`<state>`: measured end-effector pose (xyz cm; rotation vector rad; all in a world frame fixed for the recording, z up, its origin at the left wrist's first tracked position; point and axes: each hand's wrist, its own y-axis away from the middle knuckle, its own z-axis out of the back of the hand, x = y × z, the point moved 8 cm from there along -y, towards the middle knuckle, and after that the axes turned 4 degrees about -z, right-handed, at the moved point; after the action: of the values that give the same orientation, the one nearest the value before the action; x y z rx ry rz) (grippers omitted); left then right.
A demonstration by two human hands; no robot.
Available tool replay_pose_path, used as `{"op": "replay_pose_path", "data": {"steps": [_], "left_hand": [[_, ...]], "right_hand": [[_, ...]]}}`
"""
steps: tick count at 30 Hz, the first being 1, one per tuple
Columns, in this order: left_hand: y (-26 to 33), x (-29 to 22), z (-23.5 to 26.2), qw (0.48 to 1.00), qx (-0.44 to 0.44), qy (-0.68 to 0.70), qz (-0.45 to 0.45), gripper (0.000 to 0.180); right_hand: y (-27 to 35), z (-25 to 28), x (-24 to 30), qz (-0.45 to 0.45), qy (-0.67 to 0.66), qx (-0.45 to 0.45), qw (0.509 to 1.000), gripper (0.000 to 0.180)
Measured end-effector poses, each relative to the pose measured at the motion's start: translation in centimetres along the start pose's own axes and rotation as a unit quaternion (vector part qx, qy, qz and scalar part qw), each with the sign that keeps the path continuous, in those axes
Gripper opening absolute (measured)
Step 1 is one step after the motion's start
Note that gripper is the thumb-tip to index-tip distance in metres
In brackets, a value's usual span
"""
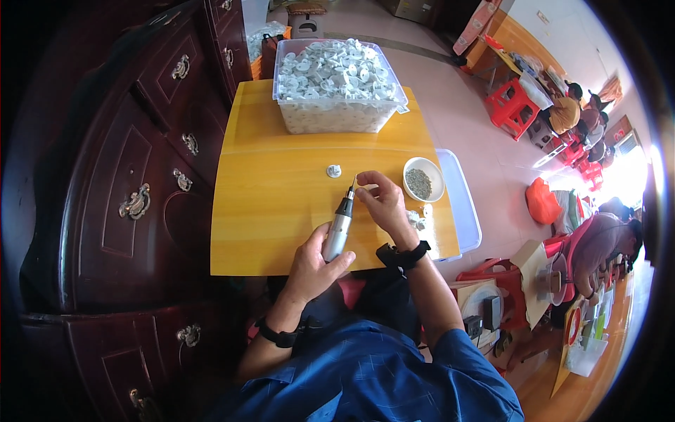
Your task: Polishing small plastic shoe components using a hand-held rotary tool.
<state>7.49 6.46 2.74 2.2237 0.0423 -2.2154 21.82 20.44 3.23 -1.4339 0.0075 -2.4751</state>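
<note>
An electric screwdriver (pixel 338 236) with a silver body and black nose is in my left hand (pixel 307 264), its thin bit pointing away from me. My right hand (pixel 385 205) is beside the bit, thumb and forefinger curled together close to its tip. Whatever those fingers pinch is too small to make out. Beyond the tip, a small white plastic part (pixel 334 171) sits alone on the yellow table (pixel 274 204). To the right of my right hand is a white bowl (pixel 440 179) of small metal pieces that look like screws (pixel 419 183). A few white parts (pixel 418 220) lie near my right wrist.
At the table's far end stands a clear plastic bin (pixel 330 118) heaped with white plastic parts. Dark wooden drawers (pixel 126 204) rise along the left. A translucent tray or lid (pixel 460 204) shows past the right edge. People work at tables on the right, near red stools (pixel 512 107).
</note>
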Motion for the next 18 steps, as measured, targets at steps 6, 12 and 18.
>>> {"op": "replay_pose_path", "data": {"steps": [6, 12, 18], "left_hand": [[0.0, 0.0, 0.7, 0.998, -0.028, 0.049, 0.007, 0.052], [-0.4, 0.1, 1.0, 0.995, -0.045, 0.082, -0.036, 0.052], [-0.2, 0.4, 1.0, 0.995, -0.062, 0.076, -0.019, 0.05]], "right_hand": [[-2.6, -2.4, 2.3, 0.049, 0.202, -0.005, 0.978, 0.031], [-4.8, -4.7, 2.0, 0.048, 0.271, 0.021, 0.961, 0.032], [-5.2, -5.1, 1.2, 0.024, 0.288, 0.059, 0.956, 0.023]]}}
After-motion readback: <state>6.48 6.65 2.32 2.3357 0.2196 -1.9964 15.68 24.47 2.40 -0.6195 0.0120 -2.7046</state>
